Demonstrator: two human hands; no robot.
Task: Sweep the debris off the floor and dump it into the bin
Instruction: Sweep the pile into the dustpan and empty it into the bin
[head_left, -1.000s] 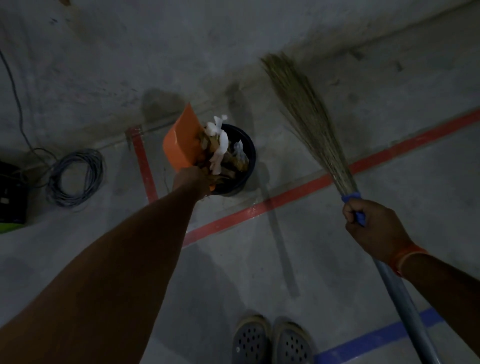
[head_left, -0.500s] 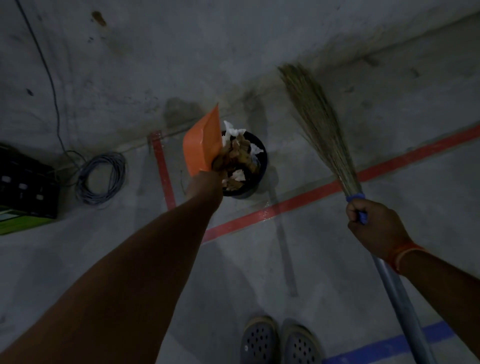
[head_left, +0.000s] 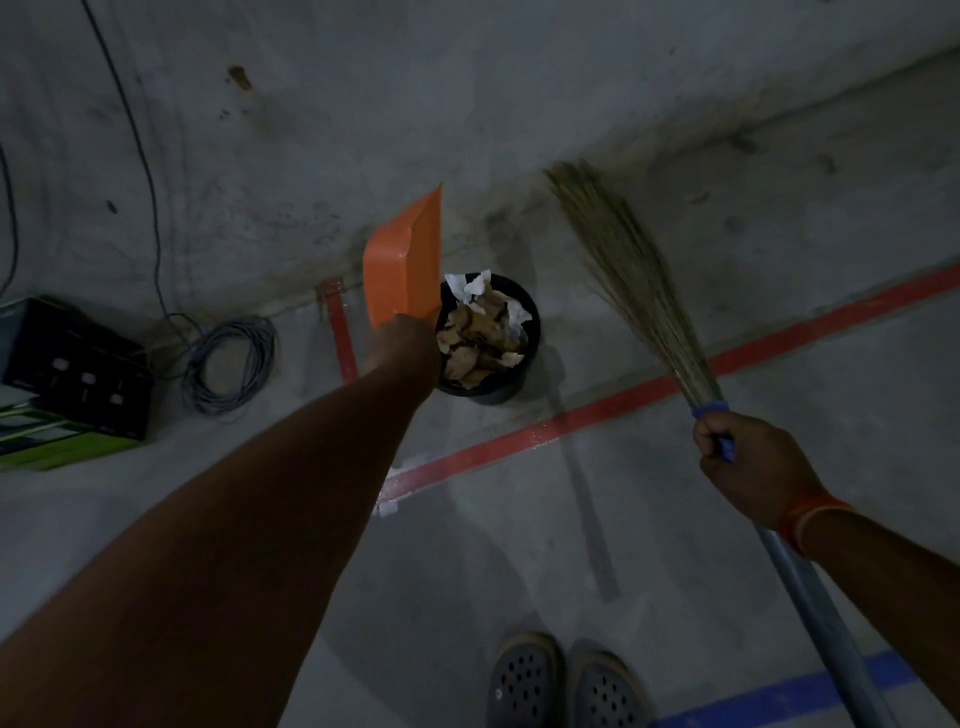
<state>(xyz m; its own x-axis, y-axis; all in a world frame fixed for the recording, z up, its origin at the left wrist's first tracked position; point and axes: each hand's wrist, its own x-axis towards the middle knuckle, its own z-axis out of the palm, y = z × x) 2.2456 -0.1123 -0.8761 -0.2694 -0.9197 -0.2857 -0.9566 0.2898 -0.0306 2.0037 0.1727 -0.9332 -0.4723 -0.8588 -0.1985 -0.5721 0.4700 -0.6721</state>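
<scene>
**Most of the job looks done: debris in the bin, pan tipped up**

Most of what we set out to do seems finished, as far as we can judge. The debris (head_left: 480, 338), a heap of brown scraps and crumpled white paper, sits inside the black bin (head_left: 524, 382) and fills it to the rim, with some paper poking above the edge. Our left hand (head_left: 402, 345) holds the orange dustpan (head_left: 402, 260) tilted steeply up, just beside the bin's left side. We see nothing lying on the part of the pan facing us, so we take the dump to be complete or nearly so. Our right hand (head_left: 753, 467) has its fingers curled tight round the blue grip of the broom (head_left: 628, 270), whose bristles fan out toward the wall, to the right of the bin.

What may be left: the floor (head_left: 519, 545) around our shoes (head_left: 566, 686) shows no obvious loose scraps, only red and blue tape lines and a pale smudge by the red line that could be worn tape or litter. We cannot tell which.

Several things are hard to read. The left hand is seen from behind the wrist, so its fingers are hidden; we cannot tell how they clasp the pan's handle, only that the pan is carried by it. The pan's inner face is turned away. The scene is dim, the broom's lower shaft runs out of view, and the floor behind us is unseen.
</scene>
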